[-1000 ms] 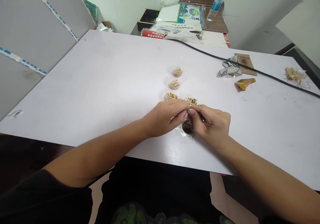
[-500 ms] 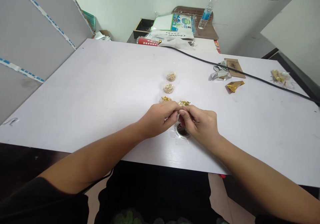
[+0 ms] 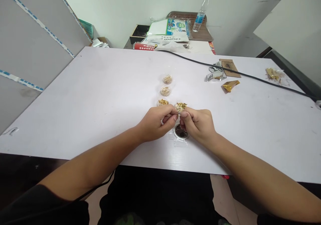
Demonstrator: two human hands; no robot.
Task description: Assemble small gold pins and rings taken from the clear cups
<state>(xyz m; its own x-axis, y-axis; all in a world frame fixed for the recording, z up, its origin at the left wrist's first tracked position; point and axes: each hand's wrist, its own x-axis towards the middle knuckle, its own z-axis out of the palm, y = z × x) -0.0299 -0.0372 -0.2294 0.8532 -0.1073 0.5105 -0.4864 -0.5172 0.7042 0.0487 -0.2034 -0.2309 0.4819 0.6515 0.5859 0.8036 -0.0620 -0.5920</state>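
My left hand (image 3: pixel 160 122) and my right hand (image 3: pixel 198 123) meet over the table, thumbs and forefingers pinched. Between their fingertips is a tiny thin gold-coloured piece (image 3: pixel 179 115), too small to name. Just beyond them sit a heap of short gold-coloured pieces (image 3: pixel 181 106) and a similar gold heap (image 3: pixel 163 102) in small clear containers, partly covered by my hands. Farther back stand two small clear containers of pale thin pieces, the nearer one (image 3: pixel 165 91) and the farther one (image 3: pixel 167 79). Below my fingers lies a dark round disc with a pale rim (image 3: pixel 181 131), partly hidden by my right hand.
A black cable (image 3: pixel 200 61) runs across the back right of the white table (image 3: pixel 120 84). Near it lie silver foil (image 3: pixel 216 76), a gold wrapper (image 3: pixel 230 86), brown paper (image 3: pixel 230 67) and a clear bag (image 3: pixel 275 75). A water bottle (image 3: pixel 200 15) stands behind the table.
My hands have drawn slightly apart at the fingertips, so the thin piece between them shows. More of the round disc is uncovered. The whole view has shifted a little.
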